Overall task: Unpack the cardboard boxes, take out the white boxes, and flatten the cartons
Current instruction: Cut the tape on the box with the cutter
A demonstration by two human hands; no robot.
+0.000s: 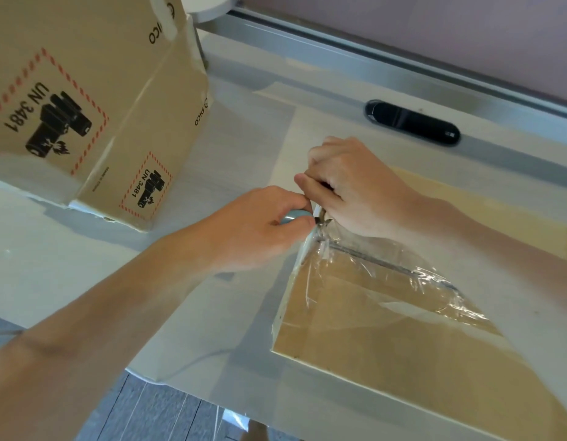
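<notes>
Flattened carton (403, 338) lies flat on the white table (69, 275), near right of the scene, brown face up. Clear packing tape (387, 275) runs across its far part, wrinkled and partly lifted; a long slit line in the tape runs from the carton's far left corner toward the right.

Both hands meet at that far left corner. Left hand (259, 227): fingers clenched around a small tool with a pale blue handle (293, 216); a short dark tip shows just past the fingers, at the tape's edge. Blade type cannot be told. Right hand (355, 186): fingers curled, thumb and forefinger pinching something thin at the corner, probably the tape end; the exact thing pinched is hidden by the fingers. The two hands touch or nearly touch.

Second carton (94, 100) stands upright at far left on the table, well apart from the flat one, with "PICO" and "UN 3481" labels in red dashed borders, printed upside down from this view.

Black oval object (412, 122) lies on the table far right, beyond the hands, near a metal rail (371, 55).
</notes>
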